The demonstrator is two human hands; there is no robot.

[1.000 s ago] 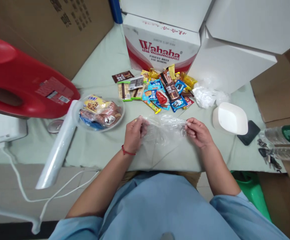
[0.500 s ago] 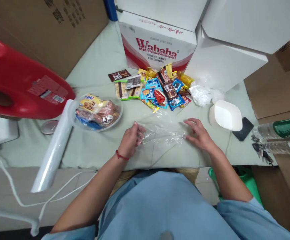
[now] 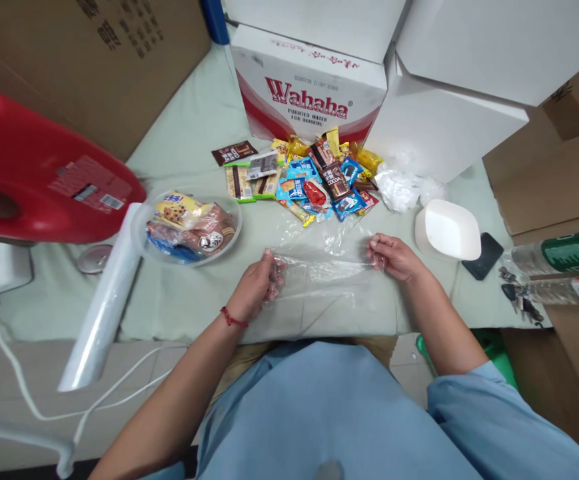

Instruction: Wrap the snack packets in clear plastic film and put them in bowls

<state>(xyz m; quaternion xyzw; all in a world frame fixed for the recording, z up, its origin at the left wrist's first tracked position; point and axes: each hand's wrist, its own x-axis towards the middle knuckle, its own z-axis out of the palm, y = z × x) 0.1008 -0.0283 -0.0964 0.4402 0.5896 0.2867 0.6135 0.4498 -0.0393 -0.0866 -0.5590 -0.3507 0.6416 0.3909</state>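
Observation:
A thin sheet of clear plastic film (image 3: 319,267) stretches between my two hands, low over the cloth. My left hand (image 3: 262,280), with a red string bracelet at the wrist, is closed on its left end. On the other end, my right hand (image 3: 390,255) pinches the film between thumb and fingers. Left of the film stands a clear round plastic bowl (image 3: 144,250) with several wrapped snacks (image 3: 189,223) in it. Beyond the film lies a heap of small snack packets (image 3: 314,177), brown, blue, yellow and green.
A film roll (image 3: 102,300) and red jug (image 3: 54,167) are at left. A Wahaha box (image 3: 309,100) stands behind the packets. On the right are crumpled clear plastic (image 3: 399,187), a white bowl (image 3: 448,230), a dark flat object (image 3: 484,255), keys (image 3: 522,300) and bottles (image 3: 564,257).
My right hand, spread beside the plastic film before, has closed on its right end. The film is now pulled out wider and flatter between my hands.

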